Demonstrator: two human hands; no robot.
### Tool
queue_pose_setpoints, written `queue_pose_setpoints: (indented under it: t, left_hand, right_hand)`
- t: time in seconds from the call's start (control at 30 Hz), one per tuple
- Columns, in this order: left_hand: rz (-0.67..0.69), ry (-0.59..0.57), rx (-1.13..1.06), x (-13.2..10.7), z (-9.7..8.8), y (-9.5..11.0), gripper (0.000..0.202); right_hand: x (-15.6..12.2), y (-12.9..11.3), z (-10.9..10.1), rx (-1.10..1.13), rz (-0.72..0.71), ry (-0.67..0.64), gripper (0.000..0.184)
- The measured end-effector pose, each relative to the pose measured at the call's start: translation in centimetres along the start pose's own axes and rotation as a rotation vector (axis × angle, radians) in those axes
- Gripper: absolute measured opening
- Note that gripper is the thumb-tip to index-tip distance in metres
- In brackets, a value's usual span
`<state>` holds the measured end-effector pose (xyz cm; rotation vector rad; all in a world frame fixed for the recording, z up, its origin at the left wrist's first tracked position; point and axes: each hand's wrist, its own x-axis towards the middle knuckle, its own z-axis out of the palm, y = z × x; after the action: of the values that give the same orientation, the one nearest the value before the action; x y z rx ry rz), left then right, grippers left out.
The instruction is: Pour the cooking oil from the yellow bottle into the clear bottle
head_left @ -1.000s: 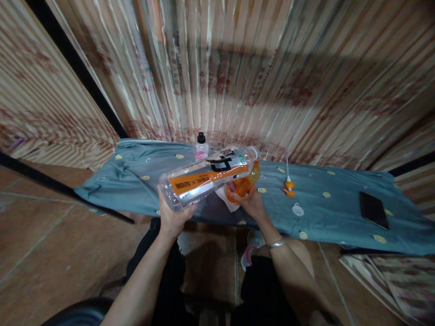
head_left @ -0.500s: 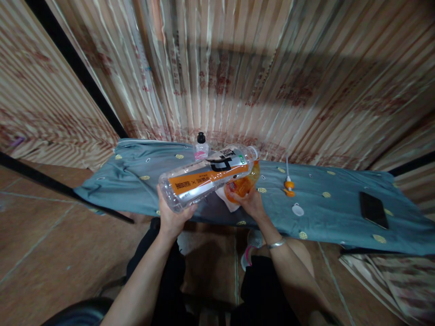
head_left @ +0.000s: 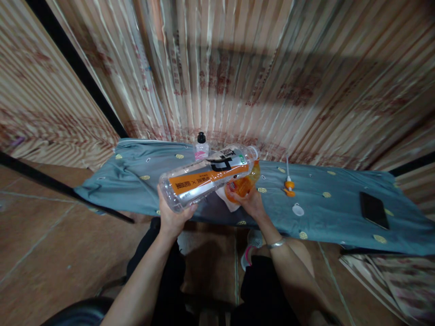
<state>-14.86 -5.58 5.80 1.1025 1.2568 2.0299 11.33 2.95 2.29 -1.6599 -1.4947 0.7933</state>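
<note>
My left hand [head_left: 173, 219] is closed around the base of a large clear plastic bottle [head_left: 207, 176] with an orange and silver label. This bottle lies tilted in the air, its mouth higher and pointing right. Behind its neck, my right hand [head_left: 251, 202] grips a smaller bottle of orange liquid [head_left: 242, 185] low on its side. The clear bottle partly hides the orange one, so I cannot tell whether their mouths touch. A white cloth or tissue [head_left: 228, 201] shows beneath the orange bottle.
Patterned blue-green fabric [head_left: 326, 217] covers the narrow table. At the back stands a small clear bottle with a black cap [head_left: 201, 147]. To the right lie an orange pump top [head_left: 289, 186], a white cap [head_left: 297, 209] and a black phone [head_left: 374, 210]. A striped curtain [head_left: 231, 68] hangs behind.
</note>
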Motion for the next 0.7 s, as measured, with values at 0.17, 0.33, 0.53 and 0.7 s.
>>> queue_pose_setpoints:
  t: [0.17, 0.33, 0.53, 0.7]
  left_hand:
    - [-0.023, -0.003, -0.006, 0.04, -0.19, -0.47, 0.108]
    - [-0.031, -0.015, 0.001, -0.04, -0.42, -0.85, 0.116]
    - [-0.007, -0.020, 0.013, -0.07, -0.32, -0.64, 0.113]
    - [-0.020, -0.001, 0.000, -0.07, -0.24, -0.40, 0.113]
  right_hand:
    - [-0.05, -0.20, 0.06, 0.008, 0.018, 0.029, 0.065]
    - [-0.18, -0.39, 0.13, 0.013, 0.003, 0.031, 0.065]
    - [0.01, 0.06, 0.06, -0.022, -0.009, 0.019, 0.060]
    - [-0.11, -0.32, -0.06, -0.012, 0.005, 0.029, 0.065]
